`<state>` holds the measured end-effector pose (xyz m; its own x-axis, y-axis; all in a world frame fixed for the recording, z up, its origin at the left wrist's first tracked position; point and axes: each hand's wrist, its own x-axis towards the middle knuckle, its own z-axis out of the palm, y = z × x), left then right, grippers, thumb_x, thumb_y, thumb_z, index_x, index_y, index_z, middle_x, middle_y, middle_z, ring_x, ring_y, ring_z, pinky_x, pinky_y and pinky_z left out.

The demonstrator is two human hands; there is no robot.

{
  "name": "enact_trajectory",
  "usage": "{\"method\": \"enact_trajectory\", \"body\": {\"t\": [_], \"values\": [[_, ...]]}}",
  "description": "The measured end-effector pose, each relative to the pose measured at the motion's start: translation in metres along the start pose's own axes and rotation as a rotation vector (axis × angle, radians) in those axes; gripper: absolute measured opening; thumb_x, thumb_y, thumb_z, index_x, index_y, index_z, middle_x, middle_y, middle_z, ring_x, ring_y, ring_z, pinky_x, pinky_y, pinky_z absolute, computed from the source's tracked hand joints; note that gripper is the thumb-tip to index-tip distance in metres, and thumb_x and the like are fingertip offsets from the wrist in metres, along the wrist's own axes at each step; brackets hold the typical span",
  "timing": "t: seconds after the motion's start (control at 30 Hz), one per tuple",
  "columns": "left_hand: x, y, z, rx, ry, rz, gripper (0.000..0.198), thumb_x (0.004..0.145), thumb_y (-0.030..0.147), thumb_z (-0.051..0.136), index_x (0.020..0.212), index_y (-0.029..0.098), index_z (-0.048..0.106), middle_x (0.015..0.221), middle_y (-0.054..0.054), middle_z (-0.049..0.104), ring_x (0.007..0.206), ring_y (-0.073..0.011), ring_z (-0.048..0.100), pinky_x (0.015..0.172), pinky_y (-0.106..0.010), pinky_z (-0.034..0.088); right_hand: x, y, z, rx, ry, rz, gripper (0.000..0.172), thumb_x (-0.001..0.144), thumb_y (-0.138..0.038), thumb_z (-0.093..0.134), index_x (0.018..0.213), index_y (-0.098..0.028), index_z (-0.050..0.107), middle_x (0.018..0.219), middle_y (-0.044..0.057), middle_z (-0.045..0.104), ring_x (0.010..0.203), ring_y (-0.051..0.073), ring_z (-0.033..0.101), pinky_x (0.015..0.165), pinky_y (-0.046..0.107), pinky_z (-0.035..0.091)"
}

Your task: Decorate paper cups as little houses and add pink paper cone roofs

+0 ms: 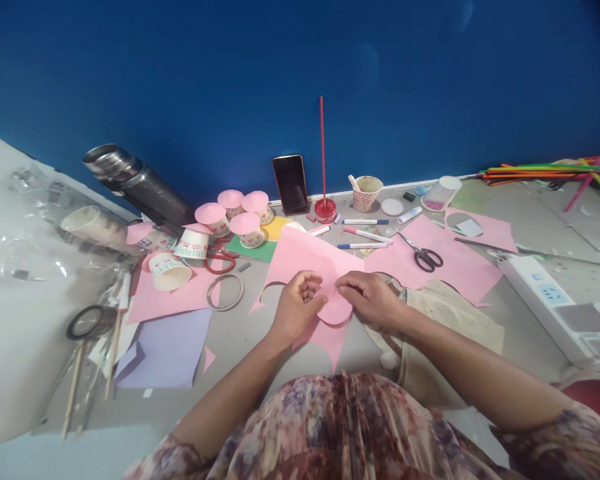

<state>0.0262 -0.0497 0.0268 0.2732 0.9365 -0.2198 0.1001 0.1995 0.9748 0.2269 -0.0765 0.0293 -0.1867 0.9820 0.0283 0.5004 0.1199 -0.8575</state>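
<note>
A round piece of pink paper [336, 312] is held between my two hands, over a larger cut sheet of pink paper [300, 250]. My left hand [299, 303] has curled fingers, with the thumb pressed on the left side of the round piece. On the other side, my right hand [373, 298] pinches it near the upper right, fingertips together. Black-handled scissors [425, 257] lie on another pink sheet [453, 263] to the right. Several small paper cups [251, 238] topped with pink discs stand at the left back.
A dark phone [290, 185] leans on the blue wall beside a red stick in a round base [325, 211]. Marker pens [365, 222] lie behind my hands. A steel flask [140, 180], tape roll [225, 292] and purple paper [167, 350] are left; a power strip [550, 303] is right.
</note>
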Motion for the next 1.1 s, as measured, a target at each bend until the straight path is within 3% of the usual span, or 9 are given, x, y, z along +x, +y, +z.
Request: {"method": "enact_trajectory", "body": {"t": [0.1, 0.27, 0.4, 0.7, 0.93, 1.1], "values": [[0.0, -0.0016, -0.0008, 0.03, 0.001, 0.021, 0.036, 0.068, 0.019, 0.079, 0.102, 0.017, 0.068, 0.091, -0.003, 0.069, 0.068, -0.0104, 0.052, 0.064, -0.024, 0.043, -0.0004, -0.001, 0.0002, -0.005, 0.001, 0.024, 0.021, 0.093, -0.025, 0.056, 0.095, -0.022, 0.076, 0.097, 0.005, 0.08, 0.088, 0.02, 0.072, 0.083, 0.03, 0.051], [0.0005, -0.0057, -0.0021, 0.033, -0.007, 0.042, 0.036, 0.07, 0.019, 0.078, 0.105, 0.017, 0.069, 0.094, -0.005, 0.071, 0.073, -0.0125, 0.056, 0.068, -0.024, 0.045, -0.0002, -0.0001, 0.0007, -0.018, -0.015, 0.092, 0.014, 0.088, -0.028, 0.062, 0.085, -0.021, 0.075, 0.071, -0.001, 0.074, 0.063, 0.015, 0.062, 0.061, 0.025, 0.045], [0.0008, -0.0067, -0.0018, 0.06, -0.024, 0.051, 0.034, 0.07, 0.017, 0.077, 0.103, 0.018, 0.07, 0.099, -0.006, 0.072, 0.08, -0.0144, 0.059, 0.071, -0.025, 0.047, 0.0006, 0.0007, 0.0009, -0.023, -0.017, 0.106, 0.015, 0.087, -0.024, 0.061, 0.08, -0.021, 0.073, 0.07, -0.002, 0.073, 0.061, 0.014, 0.06, 0.062, 0.024, 0.043], [-0.0002, -0.0052, -0.0005, 0.13, -0.061, 0.046, 0.033, 0.069, 0.017, 0.075, 0.102, 0.017, 0.072, 0.085, -0.001, 0.066, 0.07, -0.0122, 0.055, 0.065, -0.024, 0.043, -0.0007, -0.0053, 0.0, 0.018, -0.036, 0.09, 0.014, 0.084, -0.027, 0.062, 0.076, -0.021, 0.071, 0.067, -0.002, 0.068, 0.063, 0.014, 0.057, 0.064, 0.024, 0.041], [-0.0006, -0.0026, 0.0023, -0.019, -0.091, -0.062, 0.021, 0.073, 0.032, 0.078, 0.085, 0.016, 0.072, 0.078, -0.002, 0.066, 0.067, -0.0124, 0.053, 0.064, -0.026, 0.041, -0.0026, -0.005, 0.0028, 0.102, 0.016, 0.141, 0.016, 0.083, -0.031, 0.058, 0.074, -0.02, 0.067, 0.063, -0.003, 0.06, 0.058, 0.012, 0.049, 0.056, 0.023, 0.037], [-0.0006, -0.0006, 0.0017, -0.013, -0.062, -0.093, 0.028, 0.07, 0.037, 0.082, 0.063, 0.016, 0.065, 0.06, 0.002, 0.055, 0.058, -0.0104, 0.044, 0.057, -0.025, 0.034, -0.0013, -0.0042, 0.0024, 0.178, 0.001, 0.198, 0.02, 0.082, -0.035, 0.06, 0.076, -0.019, 0.069, 0.066, -0.002, 0.065, 0.059, 0.012, 0.052, 0.055, 0.023, 0.039]]}}
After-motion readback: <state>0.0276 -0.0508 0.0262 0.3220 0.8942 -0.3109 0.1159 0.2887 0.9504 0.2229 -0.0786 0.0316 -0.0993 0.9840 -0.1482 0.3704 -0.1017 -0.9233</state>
